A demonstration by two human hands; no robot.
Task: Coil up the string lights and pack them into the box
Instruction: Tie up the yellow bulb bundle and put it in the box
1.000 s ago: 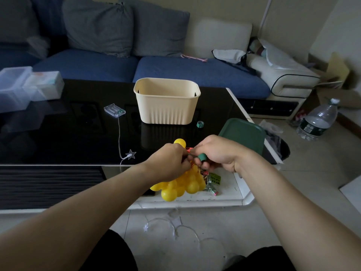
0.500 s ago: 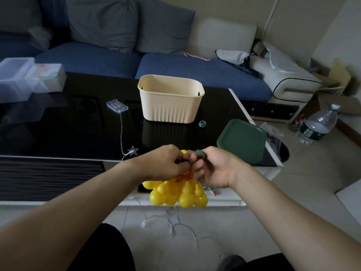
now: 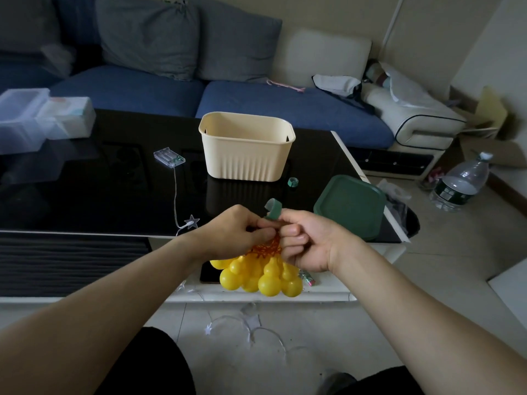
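Note:
A bunch of yellow gourd-shaped string lights (image 3: 261, 273) with orange wire hangs below my hands, just in front of the table's near edge. My left hand (image 3: 238, 233) grips the top of the bunch. My right hand (image 3: 306, 240) is curled beside it, pinching a green strap (image 3: 273, 210) that sticks up between the hands. The cream box (image 3: 246, 148) stands open on the black table (image 3: 99, 195). Its green lid (image 3: 349, 206) lies to the right. A second string with star lights runs from a clear battery case (image 3: 169, 157) past a star (image 3: 191, 221) to the floor (image 3: 251, 323).
A small green strap roll (image 3: 293, 182) lies beside the box. Clear plastic containers (image 3: 42, 118) sit at the table's far left. A blue sofa (image 3: 256, 101) runs behind the table, and a water bottle (image 3: 459, 181) stands on the floor at right.
The yellow bunch now hangs lower beneath my hands with its orange wire showing. The green strap has come up and sticks out above my fingers. My hands stay pressed together.

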